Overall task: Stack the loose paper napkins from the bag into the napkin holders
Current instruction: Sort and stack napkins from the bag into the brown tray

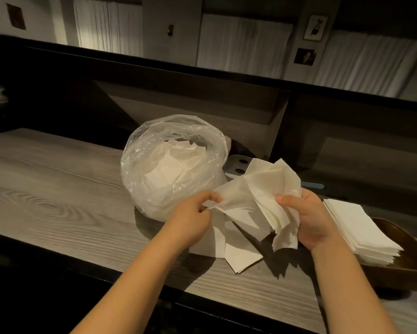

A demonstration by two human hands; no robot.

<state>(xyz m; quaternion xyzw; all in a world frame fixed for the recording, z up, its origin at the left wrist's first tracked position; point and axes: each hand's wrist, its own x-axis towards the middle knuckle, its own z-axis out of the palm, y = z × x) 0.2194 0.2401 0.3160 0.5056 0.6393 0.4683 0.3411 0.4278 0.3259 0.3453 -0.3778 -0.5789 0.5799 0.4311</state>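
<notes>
Item: loose paper napkins, batch in hand, on a grey wood-grain counter. Source: clear plastic bag, mouth open and upright, more white napkins visible inside, standing just behind the hands. Held stock: a fanned, uneven bundle of napkins, corners splayed in several directions. Right hand: fingers curled round the bundle's right edge, thumb clamped across the front. Left hand: thumb and forefinger pinched together on 1 sheet's left corner, remaining fingers curled under. Below the hands: a few flat napkins lying on the counter, overlapping, not squared. Destination: a dark wooden holder at the right, shallow and tray-like, already bearing a neat squared stack. A white object with 2 dark holes sits behind the bag; identity unclear. Step in hand, as judged: sorting the bundle into alignment before stacking. Handling notes: thin tissue is likely to tear or crease under hard pulls, so draw the pinched sheet out gently; loosen the right grip enough for the sheets to slide; tap the edges on the counter to square them; match orientation to the existing stack; lay the batch down flat rather than dropping it.
</notes>
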